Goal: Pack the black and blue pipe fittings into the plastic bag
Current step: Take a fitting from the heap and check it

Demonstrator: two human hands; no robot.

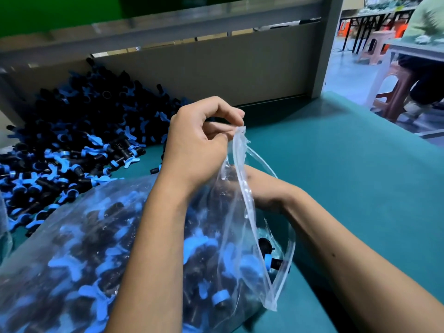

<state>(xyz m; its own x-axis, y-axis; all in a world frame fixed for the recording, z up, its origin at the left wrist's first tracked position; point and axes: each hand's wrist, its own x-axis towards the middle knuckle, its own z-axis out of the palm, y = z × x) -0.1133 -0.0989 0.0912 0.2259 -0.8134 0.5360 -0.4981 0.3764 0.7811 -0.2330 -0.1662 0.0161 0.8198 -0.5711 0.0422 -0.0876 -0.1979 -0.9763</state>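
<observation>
Left hand (204,140) pinches bag (242,200) rim up at 12 o'clock; right hand (254,186) inside mouth — grip hidden, cannot tell. Keep rim lifted, drop fittings (60,145) deep; pile at 10 o'clock on counter (348,176).

No text, label, brand, number or sign can be read anywhere in this view
</observation>
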